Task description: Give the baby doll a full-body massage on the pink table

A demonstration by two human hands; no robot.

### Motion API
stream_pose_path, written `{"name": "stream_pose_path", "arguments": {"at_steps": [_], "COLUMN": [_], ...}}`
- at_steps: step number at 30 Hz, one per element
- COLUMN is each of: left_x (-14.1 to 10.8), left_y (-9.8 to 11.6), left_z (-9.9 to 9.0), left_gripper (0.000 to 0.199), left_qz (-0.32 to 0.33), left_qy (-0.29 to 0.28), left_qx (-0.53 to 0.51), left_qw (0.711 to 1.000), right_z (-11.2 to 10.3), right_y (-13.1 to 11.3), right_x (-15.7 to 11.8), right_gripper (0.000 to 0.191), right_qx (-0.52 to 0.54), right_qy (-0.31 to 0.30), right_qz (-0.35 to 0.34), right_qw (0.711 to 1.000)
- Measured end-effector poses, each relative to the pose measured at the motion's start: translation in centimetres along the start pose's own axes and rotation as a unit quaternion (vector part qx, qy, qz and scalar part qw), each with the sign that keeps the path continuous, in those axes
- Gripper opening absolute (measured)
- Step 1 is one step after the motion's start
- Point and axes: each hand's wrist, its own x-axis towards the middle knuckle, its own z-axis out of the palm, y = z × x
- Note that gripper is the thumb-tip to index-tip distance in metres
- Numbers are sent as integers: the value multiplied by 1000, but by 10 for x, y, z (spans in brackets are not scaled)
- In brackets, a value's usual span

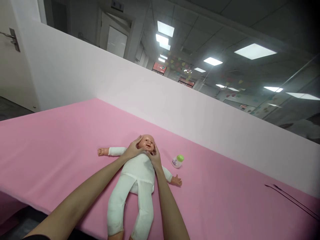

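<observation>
A baby doll [138,170] with a white cloth body lies on its back, its arms spread and its legs toward me. My left hand [134,148] cups one side of the doll's head, fingers along the cheek and thumb near the chin. On the other side of the head, my right hand [154,157] rests likewise, its thumb by the chin. Both hands hold the head between them. A small clear bottle with a green lid [178,161] lies tilted just right of the doll's arm.
Pink cloth [212,196] covers the table. A low white wall [155,103] runs along its far side. Two thin dark cords [292,197] lie at the far right. Beyond the left end stands a door [15,66] with a metal handle.
</observation>
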Motion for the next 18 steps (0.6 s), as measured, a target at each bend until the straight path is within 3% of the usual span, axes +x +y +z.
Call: {"name": "stream_pose_path", "arguments": {"at_steps": [3,10,13,16,18], "left_x": [-1,2,1,-1,-2], "left_y": [-1,-4,-1,0,-1], "left_z": [0,-2,-1,0,0], "left_gripper": [106,78,81,100,100], "left_qz": [-1,15,9,1,2], "left_qy": [-10,-13,1,11,6], "left_qx": [11,3,8,15,14], "left_qw": [1000,1000,1000,1000,1000], "right_z": [-1,-9,-5,-2,-2], "right_y": [0,1,4,4,2], "right_x": [0,3,2,1,0], "right_gripper": [119,87,101,120,118], "right_qx": [-6,-20,-20,1,5], "right_qy": [6,21,28,8,0], "right_qz": [3,-22,-13,-3,-4], "right_qw": [1000,999,999,1000,1000]}}
